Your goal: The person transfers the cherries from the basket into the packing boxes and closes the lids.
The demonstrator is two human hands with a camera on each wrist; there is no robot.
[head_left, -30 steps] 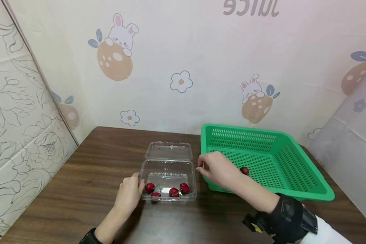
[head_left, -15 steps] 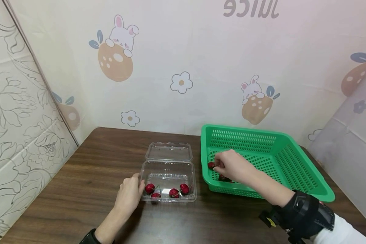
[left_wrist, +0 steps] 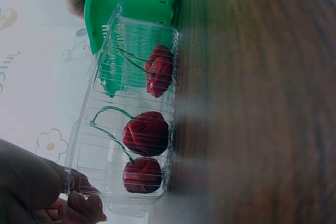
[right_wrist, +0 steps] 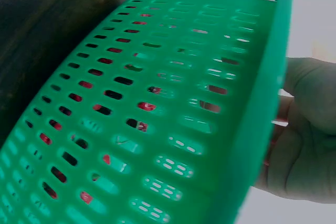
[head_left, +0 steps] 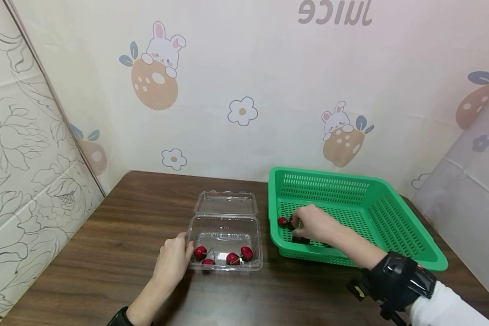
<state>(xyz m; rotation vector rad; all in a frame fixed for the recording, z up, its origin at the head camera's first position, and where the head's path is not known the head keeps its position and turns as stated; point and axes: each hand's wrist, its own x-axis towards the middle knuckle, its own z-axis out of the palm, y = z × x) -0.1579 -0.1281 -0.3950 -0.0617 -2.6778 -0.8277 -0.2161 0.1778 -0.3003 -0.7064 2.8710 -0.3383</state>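
Observation:
My left hand (head_left: 172, 258) grips the left side of a clear plastic clamshell box (head_left: 224, 226), its lid (head_left: 227, 203) raised at the back. In the left wrist view, thumb and fingers pinch the box's rim (left_wrist: 67, 179). Several red cherries lie inside, one cherry (head_left: 200, 252) near my left hand and another cherry (head_left: 246, 253) toward the right. My right hand (head_left: 318, 224) reaches into a green basket (head_left: 415, 244), curled fingertips right at a dark cherry (head_left: 291, 222). Beside it lies a red cherry (head_left: 282, 221). I cannot tell whether the fingers hold the dark one.
Both containers stand on a brown wooden table (head_left: 138, 217), the basket to the right of the box. A patterned wall covering (head_left: 244, 149) rises behind the table. In the right wrist view, the basket's slotted wall (right_wrist: 157, 93) hides most of the fruit.
My right hand has moved right from the gap between box and basket into the basket, lowering among the cherries there. The left hand and box stay put.

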